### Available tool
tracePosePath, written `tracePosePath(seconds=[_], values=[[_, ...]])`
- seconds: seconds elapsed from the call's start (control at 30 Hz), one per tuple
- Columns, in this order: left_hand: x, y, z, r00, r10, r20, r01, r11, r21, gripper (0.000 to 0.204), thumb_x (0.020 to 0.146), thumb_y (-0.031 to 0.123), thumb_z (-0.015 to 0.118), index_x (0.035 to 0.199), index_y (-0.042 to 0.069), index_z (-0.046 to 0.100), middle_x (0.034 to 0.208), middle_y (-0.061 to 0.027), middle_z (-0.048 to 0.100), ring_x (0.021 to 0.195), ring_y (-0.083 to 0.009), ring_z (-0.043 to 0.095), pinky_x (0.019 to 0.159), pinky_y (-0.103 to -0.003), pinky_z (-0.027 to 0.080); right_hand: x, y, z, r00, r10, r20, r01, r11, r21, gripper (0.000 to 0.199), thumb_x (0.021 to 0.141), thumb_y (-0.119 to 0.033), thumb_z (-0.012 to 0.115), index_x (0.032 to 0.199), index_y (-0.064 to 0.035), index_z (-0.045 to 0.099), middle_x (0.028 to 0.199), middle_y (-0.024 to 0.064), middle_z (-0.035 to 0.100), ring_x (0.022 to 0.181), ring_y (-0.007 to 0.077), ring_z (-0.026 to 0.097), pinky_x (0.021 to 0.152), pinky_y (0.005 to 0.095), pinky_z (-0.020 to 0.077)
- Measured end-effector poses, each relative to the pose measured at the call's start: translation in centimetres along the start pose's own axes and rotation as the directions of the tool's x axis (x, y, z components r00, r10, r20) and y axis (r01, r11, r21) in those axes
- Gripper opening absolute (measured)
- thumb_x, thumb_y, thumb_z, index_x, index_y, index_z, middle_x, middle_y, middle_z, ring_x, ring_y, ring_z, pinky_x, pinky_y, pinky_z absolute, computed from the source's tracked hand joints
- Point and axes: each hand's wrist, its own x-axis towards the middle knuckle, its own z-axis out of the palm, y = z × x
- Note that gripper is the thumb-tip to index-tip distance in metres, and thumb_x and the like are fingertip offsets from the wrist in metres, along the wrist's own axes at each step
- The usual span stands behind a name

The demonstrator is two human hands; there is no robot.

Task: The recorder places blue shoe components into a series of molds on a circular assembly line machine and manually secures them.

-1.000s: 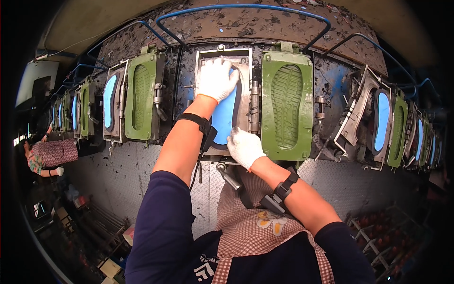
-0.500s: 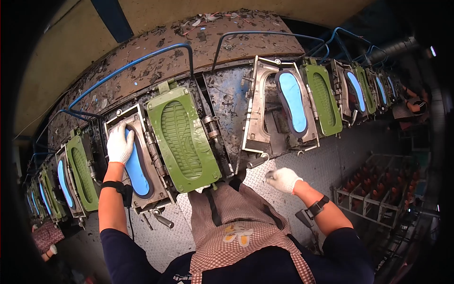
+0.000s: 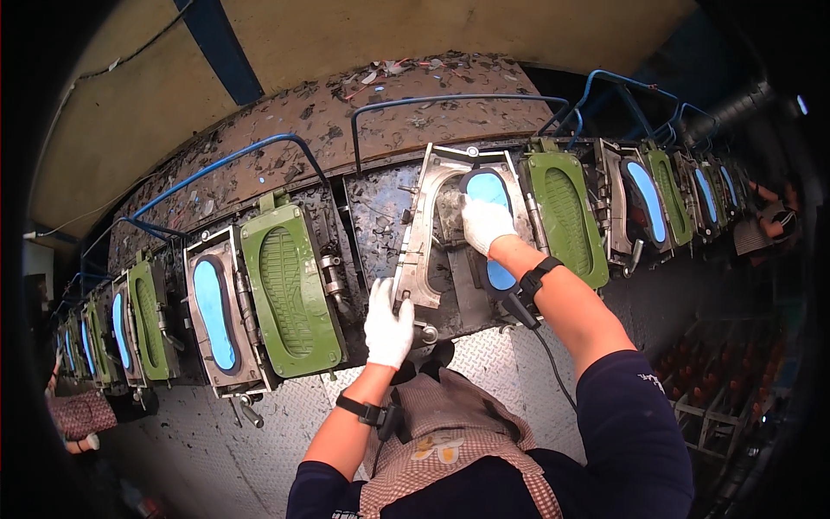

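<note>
In the head view, the gloved right hand (image 3: 486, 227) lies across the blue-topped, dark-edged shoe sole (image 3: 488, 187) in the open mould. The sole is under the palm and fingers: its broad blue end shows beyond the knuckles, its other end on the near side, beside the wrist. The right fingers point toward the sole's left edge; their tips are partly hidden, so I cannot tell how far they are bent or whether they grip it.

The gloved left hand (image 3: 389, 329) is at the near left corner of the raised metal mould frame (image 3: 418, 278), left of the sole and apart from it. Its fingers are nearly straight, with the thumb spread; I cannot tell whether they have hold of the corner.

A green mould half (image 3: 566, 208) stands open just right of the sole. Dark scraps litter the table (image 3: 298, 149) behind.
</note>
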Motion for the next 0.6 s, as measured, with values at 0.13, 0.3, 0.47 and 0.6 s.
tracePosePath(seconds=[0.13,0.3,0.47,0.6], values=[[1.4,2.1,1.3,0.961,-0.267,0.070,0.264,0.963,0.047,0.065,0.094,0.027,0.062,0.149,-0.003,0.044,0.134,-0.0317,0.061,0.122,-0.0423,0.063,0.105,-0.044,0.049,-0.3,0.9,-0.1,0.997,-0.060,0.045,0.057,0.996,0.063,0.026,0.094,-0.014,0.051,0.106,-0.0008,0.069,0.098,0.0232,0.074,0.088,0.0395,0.073,0.077,0.0487,0.0583],[-3.1,6.1,8.2,0.869,-0.391,0.303,0.416,0.909,-0.019,0.085,0.090,0.030,0.065,0.158,-0.004,0.026,0.140,-0.0349,0.056,0.130,-0.0448,0.058,0.110,-0.044,0.045,-0.1,2.7,0.6,0.993,0.001,0.121,-0.043,0.940,0.339,0.029,0.098,-0.016,0.046,0.103,-0.0014,0.070,0.097,0.0230,0.074,0.088,0.0376,0.073,0.078,0.0486,0.0584],[-2.1,5.9,11.1,0.840,-0.341,0.421,0.463,0.857,-0.228,0.115,0.081,0.034,0.081,0.161,-0.005,0.009,0.149,-0.0329,0.048,0.135,-0.0419,0.054,0.114,-0.041,0.043,-2.1,2.3,-7.7,0.919,-0.211,-0.332,0.325,0.883,0.338,0.036,0.100,-0.029,0.052,0.119,-0.0015,0.065,0.110,0.0209,0.069,0.105,0.0377,0.067,0.091,0.0488,0.0524],[-1.7,10.1,14.9,0.887,-0.402,0.225,0.428,0.901,-0.076,0.130,0.069,0.043,0.091,0.160,-0.005,0.012,0.156,-0.0311,0.036,0.138,-0.0444,0.048,0.113,-0.046,0.044,-5.9,4.2,0.3,0.931,-0.157,-0.329,0.204,0.973,0.113,0.038,0.095,-0.023,0.061,0.127,-0.0013,0.063,0.135,0.0195,0.059,0.134,0.0398,0.049,0.116,0.0498,0.0357]])
